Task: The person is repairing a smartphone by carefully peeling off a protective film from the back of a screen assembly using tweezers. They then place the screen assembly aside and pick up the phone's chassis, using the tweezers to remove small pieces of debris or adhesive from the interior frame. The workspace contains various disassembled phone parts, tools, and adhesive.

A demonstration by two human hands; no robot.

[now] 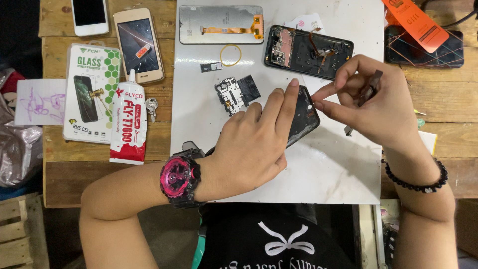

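The left hand [254, 142] presses down a black phone frame [303, 117] (fingers extended); the right hand [376, 104] pinches its top corner, gripping tweezers [367, 92].

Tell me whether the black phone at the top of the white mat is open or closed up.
Open. The black phone lies with its back cover off, circuit board and an orange ribbon cable showing, on the white mat.

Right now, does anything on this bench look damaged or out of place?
Yes. The gold phone at upper left has a cracked screen, lines running across its glass. The black phone at the top lies opened, its boards and cables bare. A loose circuit board lies on the white mat.
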